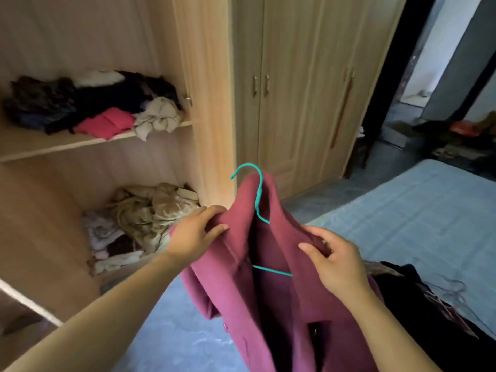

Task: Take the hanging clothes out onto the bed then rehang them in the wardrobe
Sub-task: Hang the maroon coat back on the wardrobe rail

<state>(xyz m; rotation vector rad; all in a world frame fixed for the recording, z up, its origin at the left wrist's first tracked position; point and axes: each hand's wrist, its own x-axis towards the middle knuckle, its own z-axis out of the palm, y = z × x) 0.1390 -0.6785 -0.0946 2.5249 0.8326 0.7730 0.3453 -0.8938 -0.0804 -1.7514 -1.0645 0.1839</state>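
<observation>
With the left hand (pixel 197 233) and right hand (pixel 334 260) each pinching a shoulder of the maroon coat (pixel 268 291), keep its teal hanger (pixel 258 194) hook upright toward the wardrobe (pixel 204 89).

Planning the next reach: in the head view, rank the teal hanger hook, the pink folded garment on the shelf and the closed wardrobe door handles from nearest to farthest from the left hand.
1. Teal hanger hook, just up and right of the left hand, which has a grip on the maroon coat.
2. Pink folded garment, upper left on the shelf.
3. Door handles, high up on the closed doors beyond.
</observation>
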